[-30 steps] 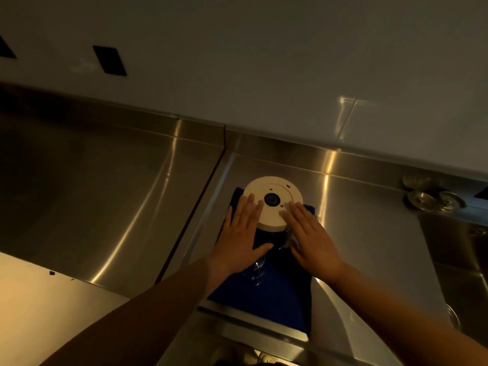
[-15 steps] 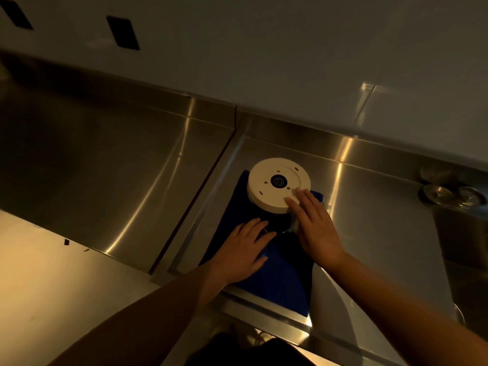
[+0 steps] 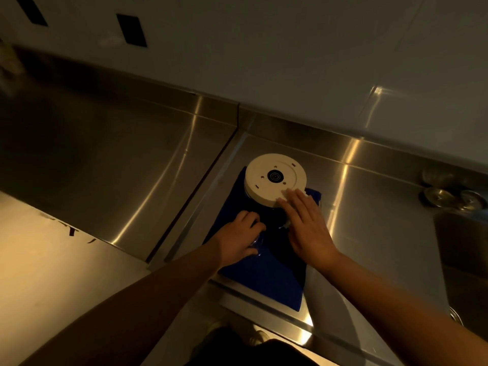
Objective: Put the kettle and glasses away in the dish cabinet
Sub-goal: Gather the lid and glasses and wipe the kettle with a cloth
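While the upside-down kettle (image 3: pixel 275 178) stands just ahead, right hand (image 3: pixel 307 225) lies flat on its base rim, left hand (image 3: pixel 239 240) grips a glass (image 3: pixel 258 244) on the blue mat (image 3: pixel 266 276).

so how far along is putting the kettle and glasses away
Nothing looks put away yet. The upturned kettle sits on the blue mat, right hand flat on its base. The left hand has a grip on a glass. Both must reach the cabinet, which is out of view.

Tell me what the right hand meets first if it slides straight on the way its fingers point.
The right hand already has its fingers on the round cream underside of the upturned kettle; going straight on, it would probably slide across that disc toward the black centre socket.
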The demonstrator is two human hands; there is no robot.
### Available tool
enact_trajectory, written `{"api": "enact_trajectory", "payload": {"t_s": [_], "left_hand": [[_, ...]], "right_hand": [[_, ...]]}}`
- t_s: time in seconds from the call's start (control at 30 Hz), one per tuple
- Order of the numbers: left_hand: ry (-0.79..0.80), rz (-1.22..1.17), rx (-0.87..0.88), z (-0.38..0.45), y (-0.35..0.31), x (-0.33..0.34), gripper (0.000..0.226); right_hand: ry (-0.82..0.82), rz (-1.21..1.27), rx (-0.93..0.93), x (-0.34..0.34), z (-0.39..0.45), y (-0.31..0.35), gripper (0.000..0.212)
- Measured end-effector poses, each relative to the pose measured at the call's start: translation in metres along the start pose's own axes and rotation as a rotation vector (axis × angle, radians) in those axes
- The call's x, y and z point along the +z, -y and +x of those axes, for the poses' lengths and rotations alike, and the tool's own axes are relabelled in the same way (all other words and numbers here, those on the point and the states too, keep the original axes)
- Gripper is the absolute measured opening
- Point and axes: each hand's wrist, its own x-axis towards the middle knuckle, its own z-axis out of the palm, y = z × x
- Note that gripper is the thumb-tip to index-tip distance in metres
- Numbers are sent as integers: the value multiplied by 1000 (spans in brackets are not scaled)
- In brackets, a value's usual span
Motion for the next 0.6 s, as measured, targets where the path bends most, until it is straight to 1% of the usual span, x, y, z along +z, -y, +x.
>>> {"api": "enact_trajectory", "payload": {"t_s": [0.07, 0.13, 0.23, 0.37, 0.47, 0.6], "left_hand": [[-48, -22, 26, -3, -6, -1, 59], [-106, -64, 51, -5, -14, 0, 60], [-161, -151, 48, -9, -29, 8, 60], [-212, -229, 30, -20, -40, 19, 56], [-215, -245, -10, -26, -36, 21, 57], [-202, -243, -14, -34, -25, 19, 55]], "right_hand": [[21, 48, -107, 8, -10, 5, 63], [55, 109, -160, 16, -22, 10, 62], [93, 228, -104, 23, -39, 17, 63], [156, 318, -48, 29, -56, 23, 61], [223, 349, -24, 36, -63, 26, 61], [250, 332, -58, 42, -57, 31, 64]]}}
